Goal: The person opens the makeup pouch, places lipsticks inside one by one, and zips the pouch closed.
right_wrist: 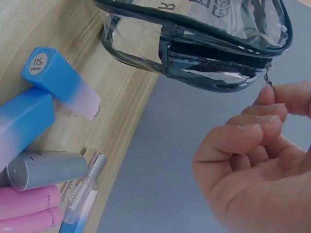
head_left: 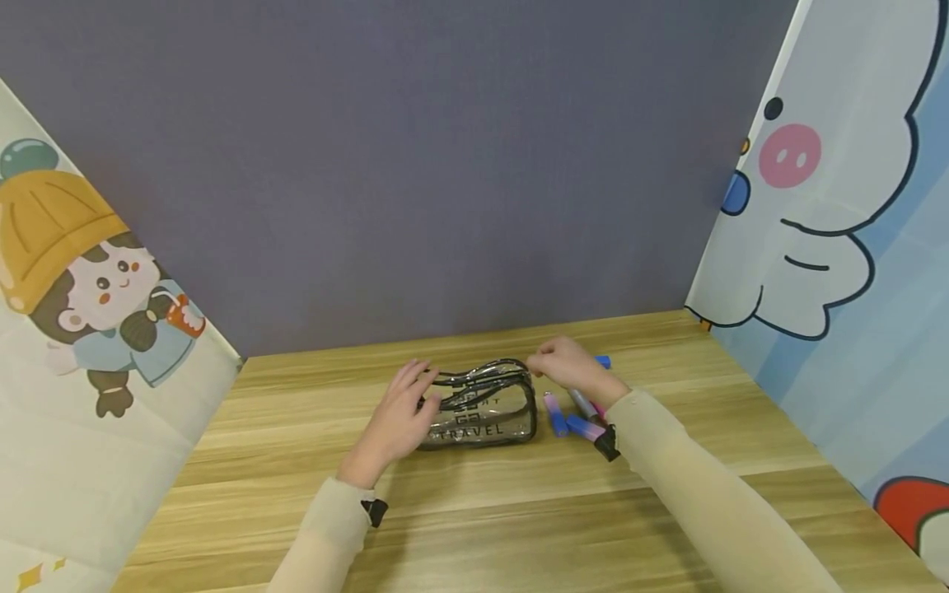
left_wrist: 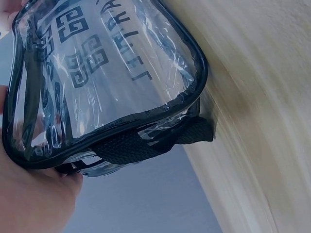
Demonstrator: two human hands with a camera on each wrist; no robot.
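Observation:
A clear toiletry bag (head_left: 482, 420) with black piping and the word TRAVEL stands on the wooden table. At its left end my left hand (head_left: 398, 412) holds the bag, thumb at the front and fingers over the top; in the left wrist view the hand (left_wrist: 36, 199) is partly hidden behind the bag's black-edged end (left_wrist: 141, 116). My right hand (head_left: 567, 362) is at the upper right corner of the bag. Between thumb and forefinger it pinches the small zipper pull (right_wrist: 268, 77), seen in the right wrist view, with the other fingers curled in.
Right of the bag lie several cosmetics: blue-and-pink lipsticks (right_wrist: 58, 80), a grey tube (right_wrist: 48, 170), pink tubes (right_wrist: 29, 208) and a clear tube (right_wrist: 82, 189). A grey panel (head_left: 460, 181) rises behind the table (head_left: 519, 527). Printed cartoon sheets (head_left: 801, 272) flank both sides.

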